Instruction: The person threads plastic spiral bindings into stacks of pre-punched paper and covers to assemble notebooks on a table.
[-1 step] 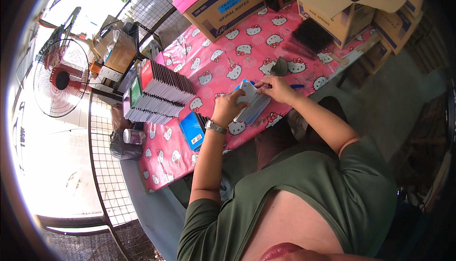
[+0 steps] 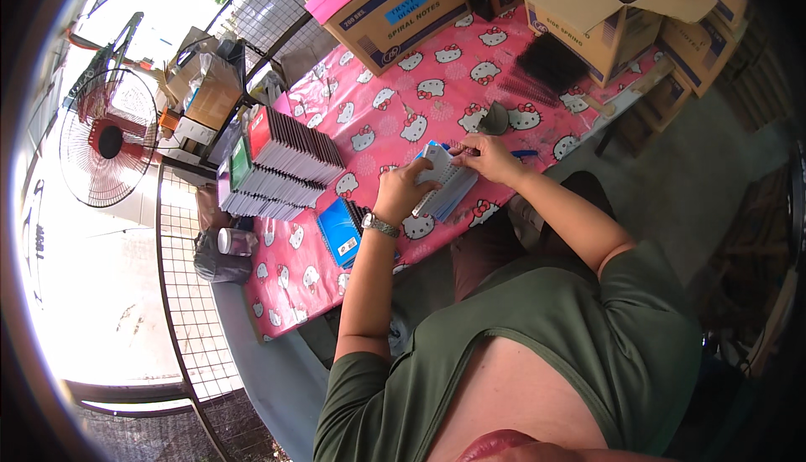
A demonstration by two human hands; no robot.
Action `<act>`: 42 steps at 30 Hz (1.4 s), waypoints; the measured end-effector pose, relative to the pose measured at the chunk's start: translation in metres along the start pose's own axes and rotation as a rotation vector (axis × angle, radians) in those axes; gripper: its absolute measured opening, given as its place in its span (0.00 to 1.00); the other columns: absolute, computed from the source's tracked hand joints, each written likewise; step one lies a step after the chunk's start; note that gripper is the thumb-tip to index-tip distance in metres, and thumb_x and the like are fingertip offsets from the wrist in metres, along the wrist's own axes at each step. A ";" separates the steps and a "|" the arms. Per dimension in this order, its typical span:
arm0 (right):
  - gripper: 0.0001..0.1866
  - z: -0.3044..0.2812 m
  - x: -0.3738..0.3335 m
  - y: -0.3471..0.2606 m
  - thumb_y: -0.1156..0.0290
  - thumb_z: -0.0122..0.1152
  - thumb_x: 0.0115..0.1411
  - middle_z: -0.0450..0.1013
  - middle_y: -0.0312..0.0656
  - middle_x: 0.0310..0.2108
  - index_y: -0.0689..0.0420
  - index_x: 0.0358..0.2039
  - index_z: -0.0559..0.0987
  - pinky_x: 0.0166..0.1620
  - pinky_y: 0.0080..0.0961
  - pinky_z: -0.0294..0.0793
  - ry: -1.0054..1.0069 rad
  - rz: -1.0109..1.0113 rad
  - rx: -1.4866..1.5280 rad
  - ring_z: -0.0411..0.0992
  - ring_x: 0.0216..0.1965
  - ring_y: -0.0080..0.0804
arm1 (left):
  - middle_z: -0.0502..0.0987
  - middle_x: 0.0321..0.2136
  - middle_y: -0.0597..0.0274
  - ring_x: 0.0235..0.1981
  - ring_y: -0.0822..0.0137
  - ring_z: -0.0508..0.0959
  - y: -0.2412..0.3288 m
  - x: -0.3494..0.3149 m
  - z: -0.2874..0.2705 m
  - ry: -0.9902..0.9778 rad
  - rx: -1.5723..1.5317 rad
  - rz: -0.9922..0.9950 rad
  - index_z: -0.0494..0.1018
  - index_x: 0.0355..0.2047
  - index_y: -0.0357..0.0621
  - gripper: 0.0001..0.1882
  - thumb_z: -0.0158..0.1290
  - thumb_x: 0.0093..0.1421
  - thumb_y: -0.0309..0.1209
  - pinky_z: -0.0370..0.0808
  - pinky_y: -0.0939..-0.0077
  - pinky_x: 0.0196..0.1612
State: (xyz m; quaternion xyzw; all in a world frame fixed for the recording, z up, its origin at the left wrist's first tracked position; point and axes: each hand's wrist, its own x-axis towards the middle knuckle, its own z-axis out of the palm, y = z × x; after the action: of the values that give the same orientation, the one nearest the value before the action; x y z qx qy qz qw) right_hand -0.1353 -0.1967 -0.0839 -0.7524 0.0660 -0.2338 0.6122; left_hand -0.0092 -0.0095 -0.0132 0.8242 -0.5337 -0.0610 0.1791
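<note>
A small notebook [image 2: 451,186] with white punched pages and a bit of blue cover lies at the table's near edge. My left hand [image 2: 403,193], with a watch on its wrist, grips its left side, thumb and fingers bent over the pages. At its upper right edge, my right hand [image 2: 493,160] pinches a thin dark spiral coil [image 2: 459,149], mostly hidden by the fingertips. Blue spiral notebooks [image 2: 340,231] lie beside my left wrist. Just right of my right hand a slim blue object [image 2: 525,153] shows, its kind unclear.
Tall stacks of spiral notebooks [image 2: 290,160] stand at the left. Dark coils [image 2: 550,67] and a dark rounded object [image 2: 494,118] lie farther back on the pink patterned tablecloth [image 2: 369,109]. Cardboard boxes [image 2: 399,21] line the far side. A fan [image 2: 109,139] stands left, beyond the table.
</note>
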 end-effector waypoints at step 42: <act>0.25 0.006 0.010 -0.015 0.61 0.67 0.54 0.66 0.40 0.44 0.39 0.54 0.79 0.44 0.32 0.76 -0.138 -0.402 -0.401 0.74 0.35 0.38 | 0.81 0.27 0.51 0.26 0.49 0.81 -0.010 -0.010 0.016 0.211 0.038 -0.058 0.66 0.56 0.52 0.27 0.60 0.57 0.36 0.76 0.57 0.29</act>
State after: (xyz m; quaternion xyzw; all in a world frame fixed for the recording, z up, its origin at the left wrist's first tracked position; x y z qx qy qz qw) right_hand -0.1268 -0.1915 -0.0683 -0.8705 -0.0813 -0.2812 0.3957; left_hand -0.0096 0.0000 -0.0325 0.8444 -0.4888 0.0312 0.2167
